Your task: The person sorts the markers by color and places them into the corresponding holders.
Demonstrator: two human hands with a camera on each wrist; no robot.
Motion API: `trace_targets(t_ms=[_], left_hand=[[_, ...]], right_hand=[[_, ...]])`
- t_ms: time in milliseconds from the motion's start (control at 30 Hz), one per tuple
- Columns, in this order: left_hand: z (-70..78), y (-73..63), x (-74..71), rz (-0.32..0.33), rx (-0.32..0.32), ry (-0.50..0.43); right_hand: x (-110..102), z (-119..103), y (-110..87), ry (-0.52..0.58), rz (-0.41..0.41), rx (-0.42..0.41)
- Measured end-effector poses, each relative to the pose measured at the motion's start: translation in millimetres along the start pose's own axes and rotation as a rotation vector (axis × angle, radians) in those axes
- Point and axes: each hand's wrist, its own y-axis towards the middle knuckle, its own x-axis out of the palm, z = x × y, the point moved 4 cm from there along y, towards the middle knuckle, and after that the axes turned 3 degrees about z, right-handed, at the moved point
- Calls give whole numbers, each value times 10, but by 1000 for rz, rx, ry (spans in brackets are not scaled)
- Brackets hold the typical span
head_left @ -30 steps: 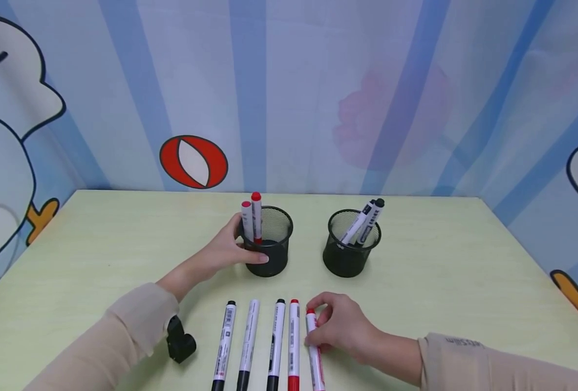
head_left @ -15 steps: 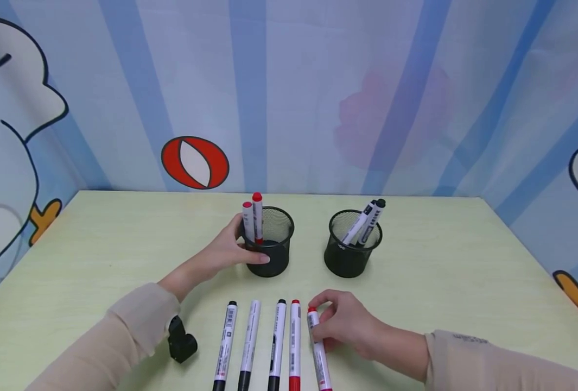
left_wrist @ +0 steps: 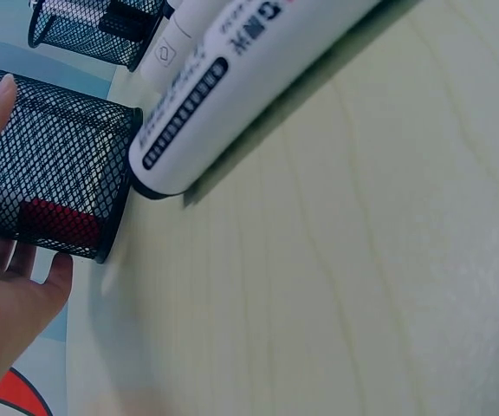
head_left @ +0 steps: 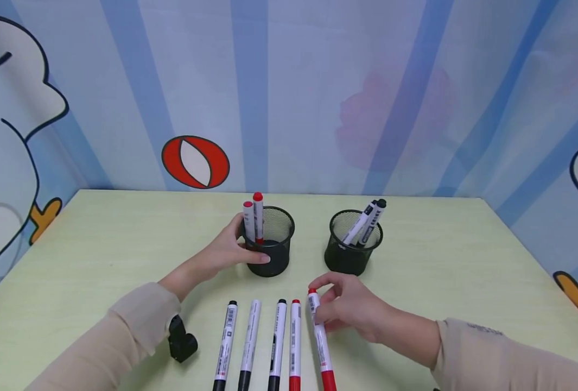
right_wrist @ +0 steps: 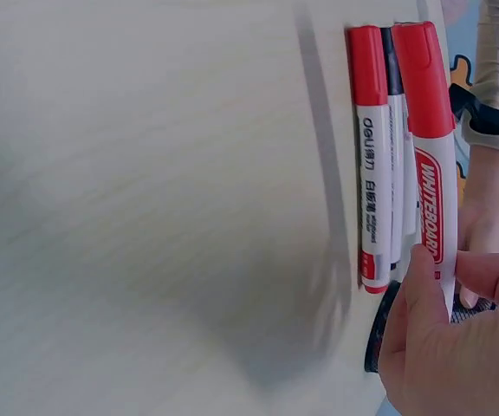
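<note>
My left hand [head_left: 222, 251] grips a black mesh pen cup [head_left: 277, 259] on the table, thumb across its front. Two red-tipped markers [head_left: 258, 217] stand inside, leaning to the left. In the left wrist view the fingers lie round the mesh cup [left_wrist: 55, 165]. My right hand [head_left: 354, 305] pinches a red whiteboard marker [head_left: 322, 345] near its upper end. In the right wrist view this whiteboard marker [right_wrist: 431, 147] is above the table, its red cap away from the hand [right_wrist: 457, 347]. Left of it lies another red marker [head_left: 295, 342] on the table.
Three black-capped markers [head_left: 277, 342] lie in the same row, further left. A second mesh cup [head_left: 345, 265] holds black markers [head_left: 362, 225] at the back right. A black device [head_left: 181, 342] sits at the left wrist. A patterned curtain [head_left: 298, 108] hangs behind the table.
My right hand has raised the red marker off the table and moved it slightly forward, so its red cap now shows. The left hand keeps its grip on the cup.
</note>
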Motion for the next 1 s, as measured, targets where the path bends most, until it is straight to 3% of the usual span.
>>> trace_targets(t_ms=[467, 1000], left_hand=[[3, 0, 1, 3, -1, 0], [-22, 16, -6, -9, 1, -9]], right_hand=[[-104, -243, -32, 97, -59, -97], [-187, -445, -37, 136, -83, -146]])
